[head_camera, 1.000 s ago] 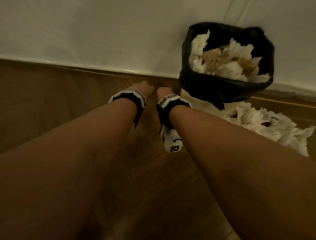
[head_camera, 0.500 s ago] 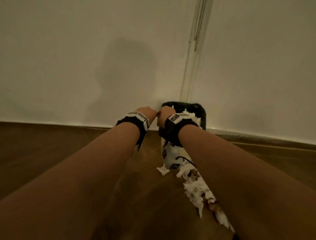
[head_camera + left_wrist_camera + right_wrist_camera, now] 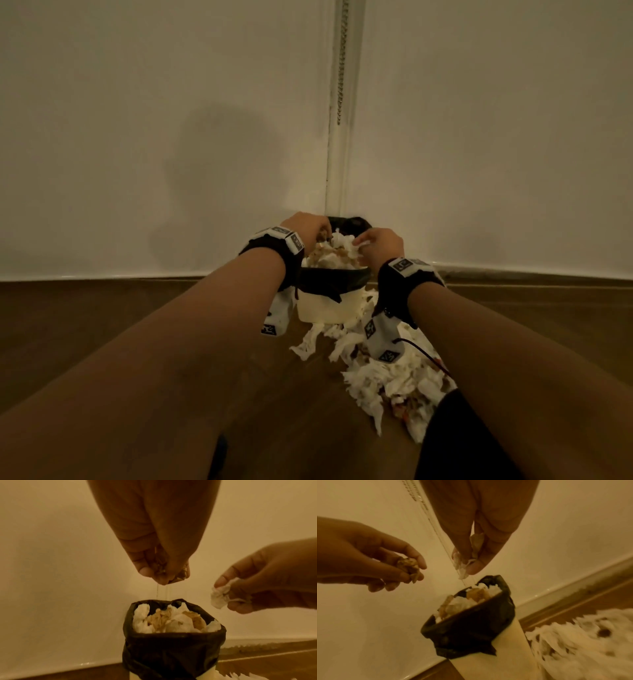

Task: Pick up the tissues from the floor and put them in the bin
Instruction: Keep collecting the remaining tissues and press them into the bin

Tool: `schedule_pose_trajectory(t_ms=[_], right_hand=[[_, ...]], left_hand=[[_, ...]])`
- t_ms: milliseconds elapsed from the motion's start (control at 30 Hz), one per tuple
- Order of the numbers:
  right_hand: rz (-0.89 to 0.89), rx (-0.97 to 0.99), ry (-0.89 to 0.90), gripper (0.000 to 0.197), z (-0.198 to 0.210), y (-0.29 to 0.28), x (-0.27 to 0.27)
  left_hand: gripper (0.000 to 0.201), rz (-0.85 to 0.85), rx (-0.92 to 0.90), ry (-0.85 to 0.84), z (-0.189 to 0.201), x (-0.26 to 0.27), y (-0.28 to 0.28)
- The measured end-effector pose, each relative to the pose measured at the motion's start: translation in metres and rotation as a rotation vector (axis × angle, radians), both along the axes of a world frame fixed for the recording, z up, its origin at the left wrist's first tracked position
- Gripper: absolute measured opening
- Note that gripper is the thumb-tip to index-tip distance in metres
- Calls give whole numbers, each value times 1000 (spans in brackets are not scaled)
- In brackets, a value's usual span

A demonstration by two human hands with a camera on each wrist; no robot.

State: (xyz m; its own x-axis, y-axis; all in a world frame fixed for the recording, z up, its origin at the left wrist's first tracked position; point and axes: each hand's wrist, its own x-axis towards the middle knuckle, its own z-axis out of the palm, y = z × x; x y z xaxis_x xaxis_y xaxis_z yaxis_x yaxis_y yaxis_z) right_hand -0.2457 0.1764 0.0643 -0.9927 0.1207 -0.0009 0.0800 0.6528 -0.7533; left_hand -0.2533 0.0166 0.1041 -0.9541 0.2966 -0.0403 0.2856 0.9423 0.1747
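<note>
A small white bin [image 3: 329, 308] with a black liner [image 3: 171, 653] stands against the wall, heaped with white and brown-stained tissues [image 3: 171, 620]. My left hand [image 3: 310, 228] hovers above the bin's left side and pinches a brown-stained tissue wad [image 3: 410, 564] in its fingertips [image 3: 163, 577]. My right hand [image 3: 375, 245] hangs over the bin's right side, its fingers curled round a crumpled white tissue [image 3: 220, 597]. A pile of loose tissues [image 3: 387, 380] lies on the floor in front of and to the right of the bin [image 3: 496, 655].
The bin sits on a dark wooden floor [image 3: 102, 325] by a white wall [image 3: 171, 120] with a skirting board [image 3: 513, 270]. A beaded cord [image 3: 340, 68] hangs down a vertical trim behind the bin. My forearms fill the lower part of the head view.
Both hands have moved apart and risen over the bin's mouth, each holding a tissue. The view has shifted so the bin now sits between my wrists.
</note>
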Motion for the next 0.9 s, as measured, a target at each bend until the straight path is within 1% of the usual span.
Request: schedule_pose_trajectory(t_ms=[67, 167, 233, 267, 333, 400, 500, 600, 667, 733, 800, 900], right_hand=[[-8, -15, -44, 20, -16, 10, -1], [-20, -57, -66, 26, -27, 20, -5], [-16, -50, -62, 30, -27, 20, -9], [-13, -43, -57, 31, -27, 19, -12], [10, 2, -28, 33, -29, 16, -16], [68, 111, 27, 34, -30, 11, -22], [154, 273, 69, 32, -29, -1, -30], [221, 380, 57, 31, -31, -13, -37], [232, 411, -26, 31, -34, -19, -43], [228, 471, -147, 31, -37, -24, -49], [287, 544, -214, 32, -43, -29, -52], [407, 606, -255, 41, -60, -35, -51]], left_hand=[[24, 20, 55, -6, -13, -4, 3], [23, 42, 92, 11, -28, -13, 8], [21, 113, 164, 70, -36, -20, 11], [24, 163, 218, 104, -40, -24, 12], [25, 223, 302, 129, -44, -29, 16], [23, 195, 321, 86, -45, -33, 20], [30, 143, 251, 31, -47, -36, 25], [32, 174, 171, -19, -56, -36, 25], [32, 201, 112, -27, -65, -36, 22], [35, 172, 61, -84, -73, -36, 19], [39, 118, -1, -148, -81, -37, 17], [41, 65, -48, -176, -93, -35, 17]])
